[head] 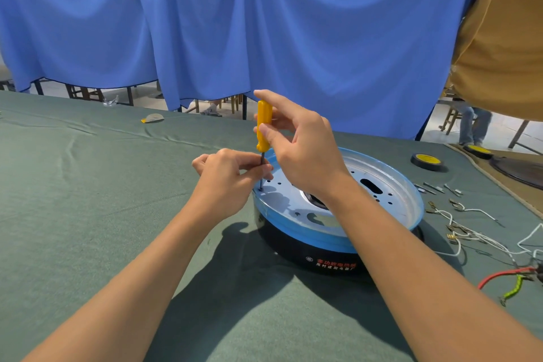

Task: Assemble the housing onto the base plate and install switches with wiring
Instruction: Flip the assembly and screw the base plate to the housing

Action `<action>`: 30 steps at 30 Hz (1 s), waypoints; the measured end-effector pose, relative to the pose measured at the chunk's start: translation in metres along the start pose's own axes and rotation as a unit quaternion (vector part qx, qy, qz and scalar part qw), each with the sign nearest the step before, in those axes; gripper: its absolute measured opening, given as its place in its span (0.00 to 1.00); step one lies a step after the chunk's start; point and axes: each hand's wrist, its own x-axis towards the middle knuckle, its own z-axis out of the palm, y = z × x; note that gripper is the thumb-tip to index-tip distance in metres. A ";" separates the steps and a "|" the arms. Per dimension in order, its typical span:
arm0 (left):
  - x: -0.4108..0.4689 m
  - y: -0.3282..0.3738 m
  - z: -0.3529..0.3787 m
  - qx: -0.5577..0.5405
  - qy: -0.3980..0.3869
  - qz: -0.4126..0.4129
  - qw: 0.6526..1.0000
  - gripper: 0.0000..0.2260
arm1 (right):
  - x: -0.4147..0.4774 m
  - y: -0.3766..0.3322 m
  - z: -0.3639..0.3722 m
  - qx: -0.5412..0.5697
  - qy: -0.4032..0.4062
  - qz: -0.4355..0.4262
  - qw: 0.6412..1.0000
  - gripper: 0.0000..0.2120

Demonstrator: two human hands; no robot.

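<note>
A round black housing [296, 247] with a blue band lies on the green cloth, a silver base plate [390, 185] with several holes set on top. A yellow-handled screwdriver [263, 123] stands upright with its tip at a hole near the plate's left rim. My right hand [302, 141] grips the yellow handle from the right. My left hand [229, 176] pinches the thin metal shaft just above the plate. Whether a screw sits under the tip is hidden by my fingers.
White wires with brass terminals [458, 232] and red and green leads [505, 276] lie right of the housing. Small metal pins [440, 189] and a yellow-and-black tape roll [427, 160] sit farther back right. A blue curtain [235, 23] hangs behind the table.
</note>
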 end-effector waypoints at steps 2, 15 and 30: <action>0.001 -0.001 0.001 0.001 -0.022 0.006 1.000 0.09 | 0.001 0.000 0.000 -0.013 0.020 -0.001 1.000 0.15; -0.004 0.006 -0.001 -0.017 0.055 -0.002 0.998 0.05 | 0.000 -0.001 -0.002 0.011 0.002 0.009 1.000 0.18; -0.005 0.009 0.000 -0.081 0.008 -0.007 0.997 0.06 | 0.002 0.003 0.000 0.019 0.003 0.003 1.000 0.16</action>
